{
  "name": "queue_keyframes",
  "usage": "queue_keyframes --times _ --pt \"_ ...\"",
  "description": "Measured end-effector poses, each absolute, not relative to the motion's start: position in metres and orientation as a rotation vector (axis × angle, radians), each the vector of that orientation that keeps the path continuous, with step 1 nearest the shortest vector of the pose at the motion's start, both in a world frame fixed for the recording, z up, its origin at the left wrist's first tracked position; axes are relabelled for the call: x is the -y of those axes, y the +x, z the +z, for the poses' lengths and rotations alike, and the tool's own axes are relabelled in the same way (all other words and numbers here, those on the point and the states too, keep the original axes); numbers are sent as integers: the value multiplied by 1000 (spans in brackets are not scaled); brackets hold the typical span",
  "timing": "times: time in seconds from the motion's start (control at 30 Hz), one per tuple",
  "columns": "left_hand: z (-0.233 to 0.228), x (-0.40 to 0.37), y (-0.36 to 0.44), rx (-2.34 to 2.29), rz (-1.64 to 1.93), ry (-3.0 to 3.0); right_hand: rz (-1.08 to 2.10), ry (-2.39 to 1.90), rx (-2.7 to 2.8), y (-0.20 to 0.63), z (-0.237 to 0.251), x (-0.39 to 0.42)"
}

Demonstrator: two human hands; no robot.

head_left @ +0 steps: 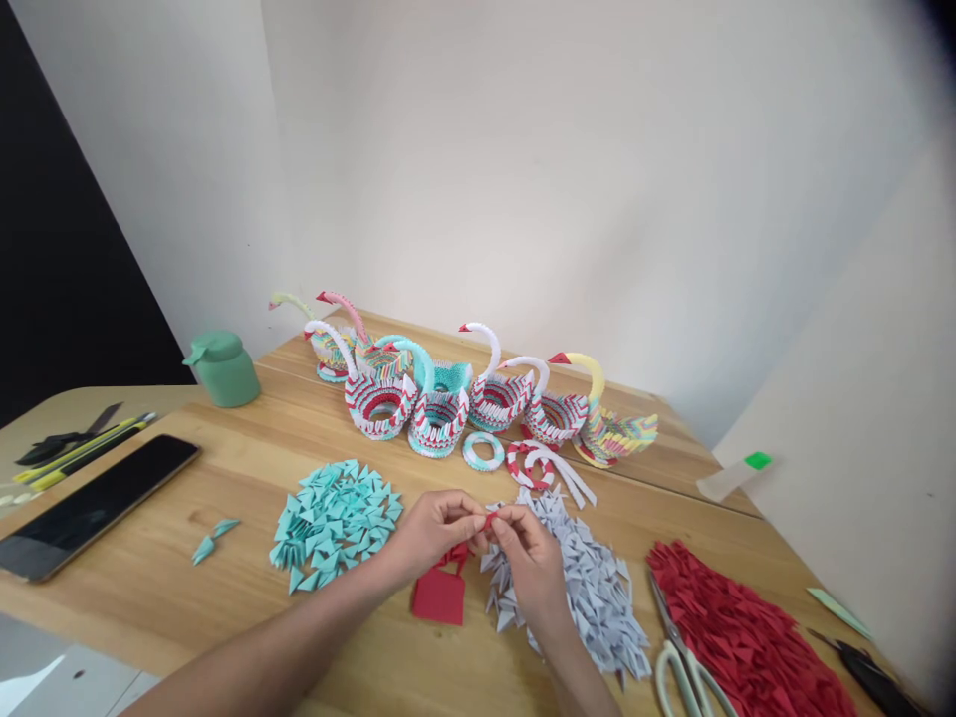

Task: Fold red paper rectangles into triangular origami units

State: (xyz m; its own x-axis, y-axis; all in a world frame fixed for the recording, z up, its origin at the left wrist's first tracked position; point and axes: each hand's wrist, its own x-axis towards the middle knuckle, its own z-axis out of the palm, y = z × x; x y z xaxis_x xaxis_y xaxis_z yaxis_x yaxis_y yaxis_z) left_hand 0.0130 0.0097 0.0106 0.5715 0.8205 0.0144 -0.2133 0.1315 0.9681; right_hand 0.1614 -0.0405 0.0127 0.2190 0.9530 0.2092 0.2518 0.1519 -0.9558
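My left hand [431, 531] and my right hand [529, 558] meet above the wooden table [186, 597], both pinching a small red folded paper piece [489, 520] between the fingertips. A red paper sheet [440, 595] lies just below my left hand. Under my right hand spreads a pile of white folded triangles [597, 588]. To the left sits a pile of teal triangles [335, 523], and to the right a pile of red triangles [739, 637].
A row of paper swans [440, 398] stands at the back, with two small paper rings [484, 450] in front. Scissors [683, 662] lie between the white and red piles. A phone [94, 503], pens [82, 448] and a green bottle [222, 368] are at left.
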Motion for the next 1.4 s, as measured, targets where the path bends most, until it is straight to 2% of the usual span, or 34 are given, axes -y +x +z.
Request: queue_keyframes --times 0.1,0.23,0.6,0.93,1.4 --pt "8 -13 14 -586 768 1068 654 -1394 1407 163 13 42" --pt "6 -13 13 -641 817 1169 547 -1389 1541 165 12 43" --pt "8 -11 13 -581 812 1240 763 -1362 1273 163 11 39" --pt "0 -13 19 -654 847 1142 821 -1332 1243 158 16 39" --pt "9 -14 12 -580 802 861 493 -1199 1613 168 12 40"
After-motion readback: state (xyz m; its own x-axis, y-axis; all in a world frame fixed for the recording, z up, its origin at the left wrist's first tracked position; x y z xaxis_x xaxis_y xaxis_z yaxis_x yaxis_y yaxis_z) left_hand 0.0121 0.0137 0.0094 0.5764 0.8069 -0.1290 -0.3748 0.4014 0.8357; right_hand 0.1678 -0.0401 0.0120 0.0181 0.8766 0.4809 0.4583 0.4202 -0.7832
